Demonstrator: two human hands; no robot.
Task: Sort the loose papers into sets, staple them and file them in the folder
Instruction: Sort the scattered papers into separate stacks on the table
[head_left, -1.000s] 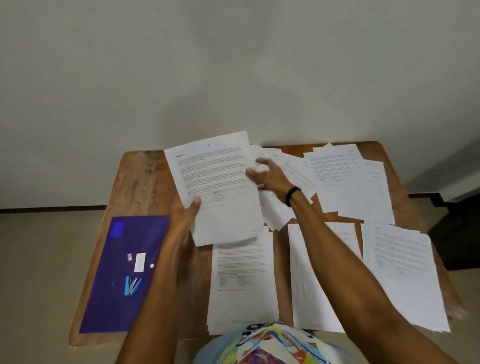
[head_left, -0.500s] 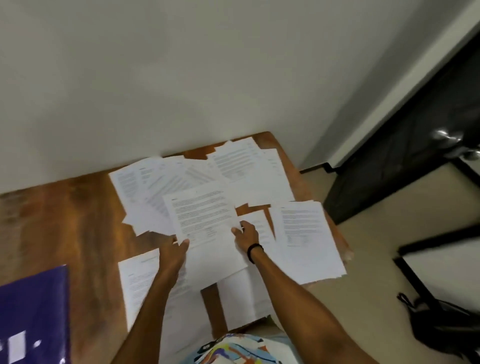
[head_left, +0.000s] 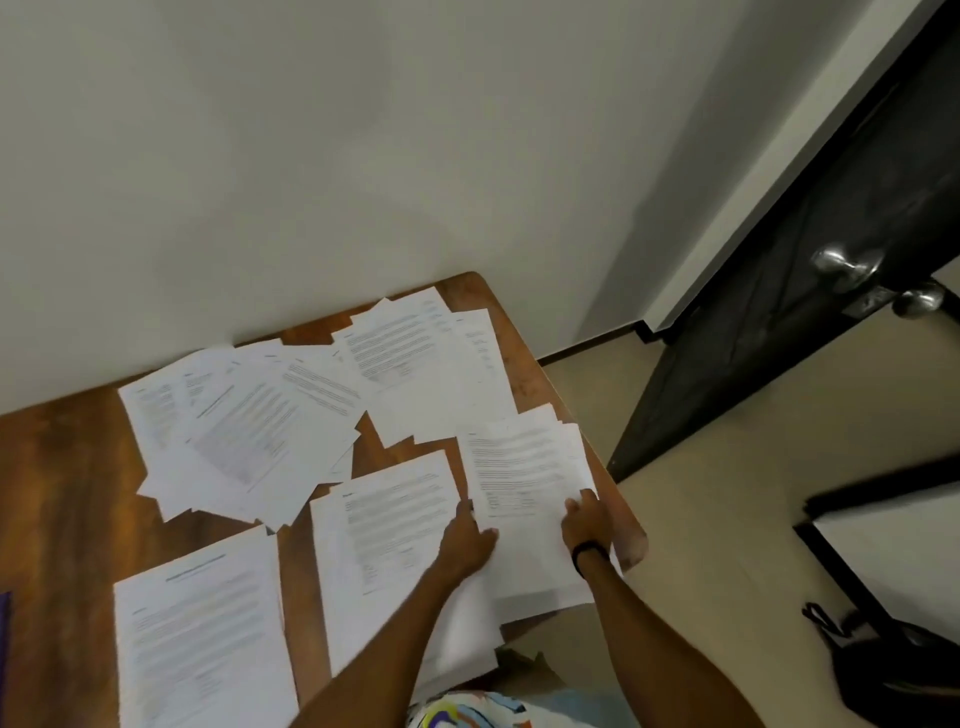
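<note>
A printed sheet (head_left: 524, 478) lies on top of the front-right pile on the wooden table (head_left: 62, 493). My left hand (head_left: 467, 540) holds its left edge, thumb on top. My right hand (head_left: 584, 519), with a black band at the wrist, pinches its right edge near the table's corner. Another pile (head_left: 384, 545) sits just left of it, and a third pile (head_left: 202, 639) lies at the front left. Fanned loose papers (head_left: 244, 431) spread across the middle, with more sheets (head_left: 431, 374) at the back right. Only a sliver of the purple folder (head_left: 4, 649) shows at the left edge. No stapler is in view.
The table stands against a white wall. Its right edge (head_left: 587, 447) runs just beside the right pile. A dark door (head_left: 810, 291) with a metal knob stands to the right, and a black bag (head_left: 893, 670) lies on the floor.
Both hands carried the sheet from the middle of the table to the front-right pile. My view swung right, so the folder slid almost out of the picture.
</note>
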